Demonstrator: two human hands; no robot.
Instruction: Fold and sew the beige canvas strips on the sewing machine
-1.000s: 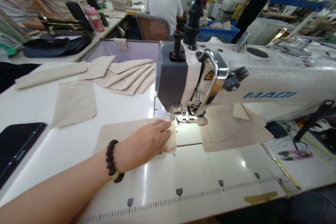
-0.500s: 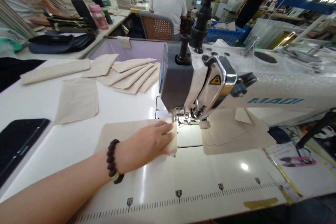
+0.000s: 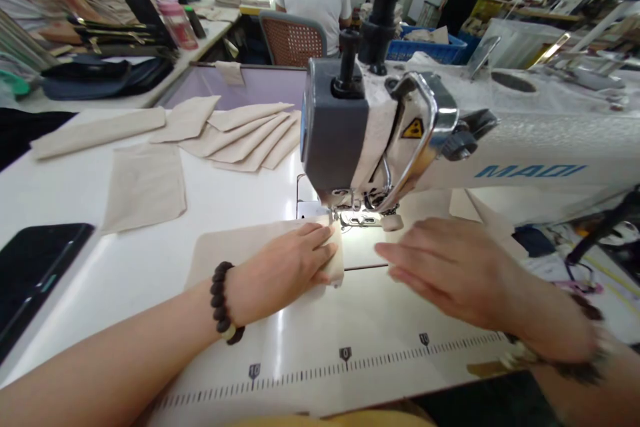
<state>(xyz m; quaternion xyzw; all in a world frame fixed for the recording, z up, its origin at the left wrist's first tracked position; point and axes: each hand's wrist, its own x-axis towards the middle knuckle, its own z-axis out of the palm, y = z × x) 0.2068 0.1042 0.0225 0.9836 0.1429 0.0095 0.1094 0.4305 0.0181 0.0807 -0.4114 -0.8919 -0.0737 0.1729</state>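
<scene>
left hand (image 3: pixel 285 265) on cloth (image 3: pixel 225 250) edge, gap, right hand (image 3: pixel 460 270)

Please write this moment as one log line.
left hand: on cloth | right hand: outstretched, blurred | sewing machine: just beyond both hands | phone: on table, at left

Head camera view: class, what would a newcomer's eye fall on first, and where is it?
Probably the white-and-grey sewing machine, its arm reaching in from the right to the middle. Next come the hands in front of it: the left hand rests on a beige fabric piece, the right hand is blurred, farther right. Upper left, fanned beige fabric pieces lie on the white tabletop.
</scene>
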